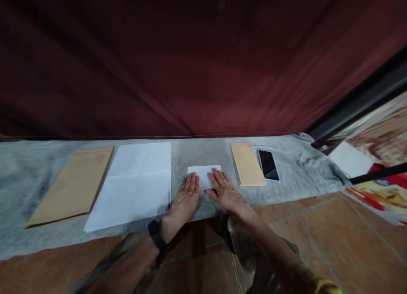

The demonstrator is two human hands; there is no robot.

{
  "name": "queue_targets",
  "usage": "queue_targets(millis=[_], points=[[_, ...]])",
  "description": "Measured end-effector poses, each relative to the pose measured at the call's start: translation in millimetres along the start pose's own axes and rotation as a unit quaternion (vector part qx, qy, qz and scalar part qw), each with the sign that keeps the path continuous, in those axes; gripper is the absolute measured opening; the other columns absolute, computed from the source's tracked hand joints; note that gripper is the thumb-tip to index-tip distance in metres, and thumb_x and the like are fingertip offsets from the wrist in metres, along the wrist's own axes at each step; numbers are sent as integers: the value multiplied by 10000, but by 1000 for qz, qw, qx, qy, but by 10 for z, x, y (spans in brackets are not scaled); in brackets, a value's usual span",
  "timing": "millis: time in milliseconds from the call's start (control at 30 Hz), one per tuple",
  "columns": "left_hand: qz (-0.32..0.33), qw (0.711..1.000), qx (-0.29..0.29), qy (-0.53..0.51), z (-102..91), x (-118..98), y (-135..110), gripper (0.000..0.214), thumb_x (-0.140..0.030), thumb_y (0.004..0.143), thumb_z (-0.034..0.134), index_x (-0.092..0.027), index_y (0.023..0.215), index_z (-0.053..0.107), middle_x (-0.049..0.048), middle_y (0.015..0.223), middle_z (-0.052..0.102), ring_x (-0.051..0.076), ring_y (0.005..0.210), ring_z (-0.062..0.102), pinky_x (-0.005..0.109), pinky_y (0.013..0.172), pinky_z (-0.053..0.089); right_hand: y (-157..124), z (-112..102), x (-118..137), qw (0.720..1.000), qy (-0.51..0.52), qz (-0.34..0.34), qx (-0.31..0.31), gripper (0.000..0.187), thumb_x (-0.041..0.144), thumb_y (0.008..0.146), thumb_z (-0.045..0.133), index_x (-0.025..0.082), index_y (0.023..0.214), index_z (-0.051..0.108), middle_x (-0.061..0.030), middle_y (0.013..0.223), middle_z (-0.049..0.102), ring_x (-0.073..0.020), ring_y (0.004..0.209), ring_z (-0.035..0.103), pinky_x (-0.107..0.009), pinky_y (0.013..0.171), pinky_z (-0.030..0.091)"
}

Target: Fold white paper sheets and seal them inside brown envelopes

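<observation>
A small folded white sheet of paper (pixel 203 171) lies on the grey cloth in front of me. My left hand (pixel 187 194) rests flat on its left end, fingers together and stretched out, with a dark band on the wrist. On the right end lies my right hand (pixel 224 190), palm down, its fingers extended and the thumb out to the side. Left of my hands are large white sheets of paper (pixel 136 179) with a crease across the middle. Just right of my right hand sit small brown envelopes (pixel 248 163).
Large brown envelopes (pixel 73 183) lie at the far left of the grey cloth (pixel 295 166). A phone (pixel 269 164) is right of the small envelopes. A dark red curtain (pixel 203 73) hangs behind. Tiled floor (pixel 343 234) and a colourful box (pixel 384 194) show at right.
</observation>
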State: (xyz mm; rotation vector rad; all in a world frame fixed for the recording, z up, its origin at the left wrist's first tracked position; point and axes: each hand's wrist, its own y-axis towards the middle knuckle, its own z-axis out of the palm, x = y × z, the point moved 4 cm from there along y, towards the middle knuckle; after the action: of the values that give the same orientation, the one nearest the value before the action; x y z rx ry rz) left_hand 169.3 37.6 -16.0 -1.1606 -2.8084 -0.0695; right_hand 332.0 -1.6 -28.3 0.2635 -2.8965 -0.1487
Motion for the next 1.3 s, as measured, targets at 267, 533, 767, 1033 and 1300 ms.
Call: queue_targets(millis=[267, 533, 767, 1033, 1300], points=[[-1, 1000, 2, -7, -12, -2, 31, 579, -38, 892, 361, -34, 1462, 458, 252, 1531, 442, 299, 1438, 426, 480, 1164, 382, 14, -33, 93, 1000, -2, -14, -24, 596, 409, 1016, 471, 112, 1529, 402, -162, 1635, 283, -299, 1517, 266, -514, 1241, 251], [-11, 999, -28, -41, -3, -61, 87, 519, -65, 913, 365, -9, 1413, 490, 322, 1467, 480, 364, 1399, 466, 515, 1109, 422, 125, 32, 261, 998, 38, -48, -3, 573, 244, 973, 475, 70, 1515, 415, -146, 1608, 353, -246, 1503, 305, -439, 1250, 269], [-13, 996, -75, -46, 75, -74, 45, 541, -50, 887, 348, -6, 1406, 496, 305, 1456, 505, 366, 1405, 459, 523, 1112, 421, 57, 50, 194, 999, 25, -18, -36, 580, 286, 977, 498, 94, 1518, 414, -161, 1635, 281, -276, 1518, 268, -474, 1235, 281], [-8, 996, -88, 13, 74, -58, -7, 568, -24, 841, 358, -39, 1375, 550, 252, 1443, 547, 302, 1378, 508, 445, 1120, 451, -7, 78, 143, 999, -5, -21, -37, 594, 368, 1017, 458, 136, 1554, 355, -145, 1652, 226, -272, 1529, 239, -490, 1243, 250], [-5, 994, -92, 62, 65, -128, 4, 561, -57, 845, 354, -37, 1362, 570, 234, 1428, 570, 291, 1349, 542, 434, 1119, 454, -4, 104, 164, 999, -23, -18, -33, 576, 348, 1025, 424, 112, 1547, 364, -156, 1648, 243, -258, 1537, 213, -468, 1244, 238]])
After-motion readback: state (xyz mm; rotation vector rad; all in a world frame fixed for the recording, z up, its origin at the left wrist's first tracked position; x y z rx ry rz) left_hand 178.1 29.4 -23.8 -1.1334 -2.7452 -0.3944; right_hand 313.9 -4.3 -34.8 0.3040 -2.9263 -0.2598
